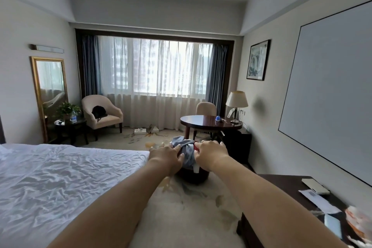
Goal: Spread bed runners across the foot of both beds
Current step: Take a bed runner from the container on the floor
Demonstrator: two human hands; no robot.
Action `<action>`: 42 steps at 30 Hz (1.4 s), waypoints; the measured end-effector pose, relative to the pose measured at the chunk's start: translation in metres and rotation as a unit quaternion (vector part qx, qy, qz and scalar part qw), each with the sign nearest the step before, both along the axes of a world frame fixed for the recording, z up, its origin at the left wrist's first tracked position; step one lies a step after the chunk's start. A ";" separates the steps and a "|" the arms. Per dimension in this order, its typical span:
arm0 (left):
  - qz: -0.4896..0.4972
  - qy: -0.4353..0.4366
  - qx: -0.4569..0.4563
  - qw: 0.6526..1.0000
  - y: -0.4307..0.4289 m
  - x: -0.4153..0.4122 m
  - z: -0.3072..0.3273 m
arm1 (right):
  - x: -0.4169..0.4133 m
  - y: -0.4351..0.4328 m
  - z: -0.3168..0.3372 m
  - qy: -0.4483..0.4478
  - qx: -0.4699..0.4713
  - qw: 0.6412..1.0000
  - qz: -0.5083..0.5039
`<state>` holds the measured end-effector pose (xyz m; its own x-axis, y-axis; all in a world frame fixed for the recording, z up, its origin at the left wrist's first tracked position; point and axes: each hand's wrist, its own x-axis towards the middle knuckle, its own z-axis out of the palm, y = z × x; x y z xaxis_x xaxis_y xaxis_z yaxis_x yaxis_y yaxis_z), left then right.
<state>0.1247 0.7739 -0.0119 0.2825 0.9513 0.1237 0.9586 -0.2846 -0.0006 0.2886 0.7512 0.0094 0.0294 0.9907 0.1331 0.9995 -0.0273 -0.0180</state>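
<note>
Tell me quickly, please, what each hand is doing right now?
Left hand: fingers on the grey-blue fabric bundle; grasp cannot be told.
Right hand: same bundle; grasp cannot be told.

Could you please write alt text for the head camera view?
Both hands, left and right, reach onto a bundle of grey-blue fabric on a dark round stool, beside a white bed with no runner in a curtained hotel room.
</note>
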 end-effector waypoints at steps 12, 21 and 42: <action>-0.029 0.010 0.006 0.999 0.299 0.031 0.006 | 0.027 0.277 -0.003 -0.014 0.001 0.999 -0.039; -0.043 0.013 -0.033 0.998 0.487 0.060 -0.006 | 0.051 0.458 -0.020 -0.020 -0.028 0.998 -0.058; -0.007 0.041 -0.037 0.998 0.977 0.154 -0.015 | 0.131 0.966 -0.042 -0.010 -0.026 0.999 -0.036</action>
